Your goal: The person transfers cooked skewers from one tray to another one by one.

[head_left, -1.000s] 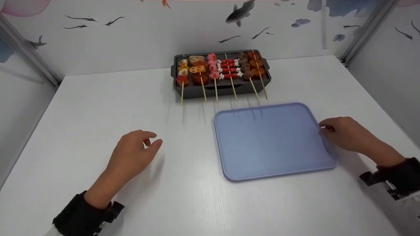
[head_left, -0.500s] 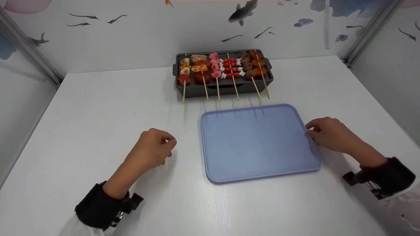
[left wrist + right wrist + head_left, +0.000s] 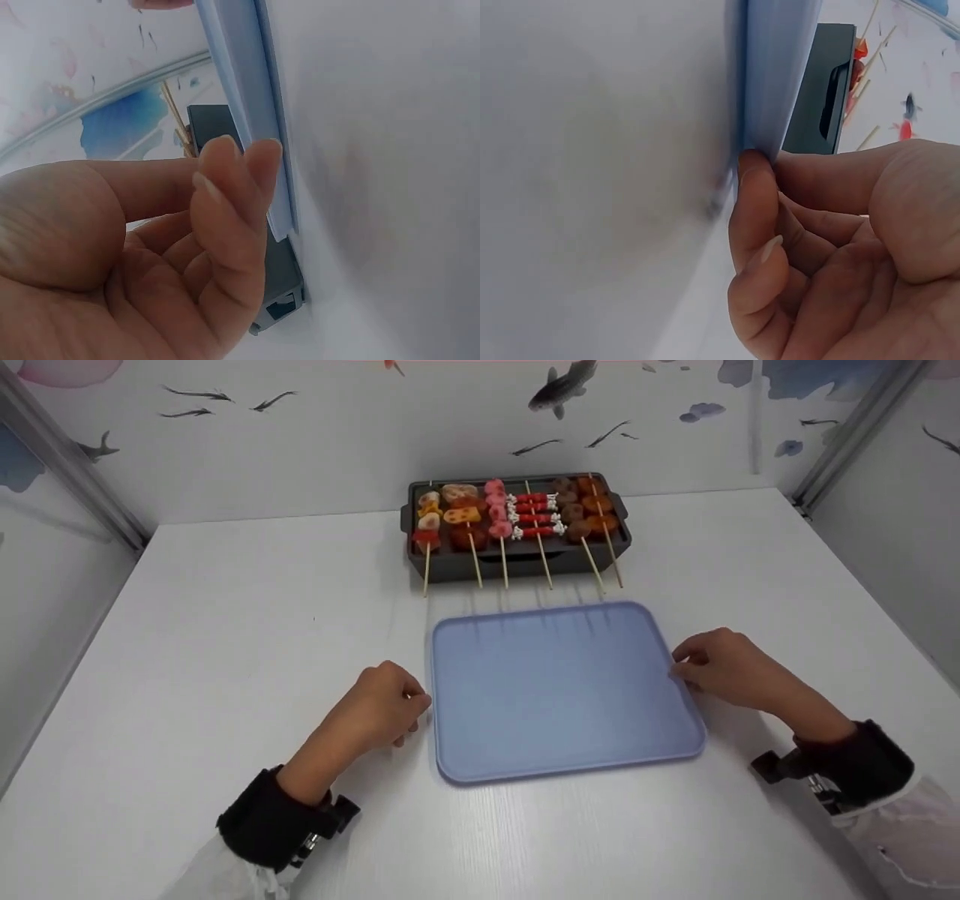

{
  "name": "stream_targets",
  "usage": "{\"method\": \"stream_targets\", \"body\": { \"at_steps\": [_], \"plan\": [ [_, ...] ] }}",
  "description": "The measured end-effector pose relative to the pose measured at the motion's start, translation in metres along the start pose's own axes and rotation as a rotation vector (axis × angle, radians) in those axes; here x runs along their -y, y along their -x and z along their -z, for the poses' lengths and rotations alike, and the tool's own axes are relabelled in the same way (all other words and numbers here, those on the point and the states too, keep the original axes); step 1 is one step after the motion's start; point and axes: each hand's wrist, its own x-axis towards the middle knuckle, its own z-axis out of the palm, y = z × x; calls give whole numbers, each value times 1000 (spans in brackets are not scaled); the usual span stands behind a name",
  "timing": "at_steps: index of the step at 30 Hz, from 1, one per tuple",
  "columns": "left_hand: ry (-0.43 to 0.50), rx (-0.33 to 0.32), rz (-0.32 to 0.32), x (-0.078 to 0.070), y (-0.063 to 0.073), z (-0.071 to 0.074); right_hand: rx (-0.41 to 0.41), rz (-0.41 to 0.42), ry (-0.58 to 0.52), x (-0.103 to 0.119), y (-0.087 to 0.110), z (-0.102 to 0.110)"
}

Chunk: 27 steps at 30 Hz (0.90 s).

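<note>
A pale blue rectangular tray (image 3: 555, 690) lies flat on the white table in the head view. My right hand (image 3: 720, 671) grips the tray's right rim between thumb and fingers; in the right wrist view this hand (image 3: 817, 240) pinches the blue edge. My left hand (image 3: 382, 705) is at the tray's left rim, its fingers curled and the thumb close against them. In the left wrist view, the tray's edge (image 3: 244, 67) passes behind the fingertips, and nothing shows between them.
Behind the tray stands a dark grey tabletop grill (image 3: 517, 566) with several skewers of food (image 3: 500, 510) across it, their sticks poking out toward me. A white wall with painted fish (image 3: 562, 388) rises right behind the grill.
The tray has slid left, with my right hand gripping its rim. My left hand has moved right up to the tray's left edge, its fingers drawn together. The grill stays put.
</note>
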Motion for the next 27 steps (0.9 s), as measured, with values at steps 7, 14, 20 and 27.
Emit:
{"method": "stream_targets", "body": {
  "at_steps": [7, 14, 20, 27],
  "plan": [
    [-47, -1, -23, 3, -5, -4, 5, 16, -42, 6, 2, -3],
    [-30, -20, 35, 4, -6, -1, 36, 4, -70, 10, 0, -6],
    [-21, -36, 57, 6, -5, 1, 48, 31, -59, 13, -2, -7],
    [0, -35, 78, 8, -7, 2, -37, -13, -85, 22, -14, 9]
  ]
}}
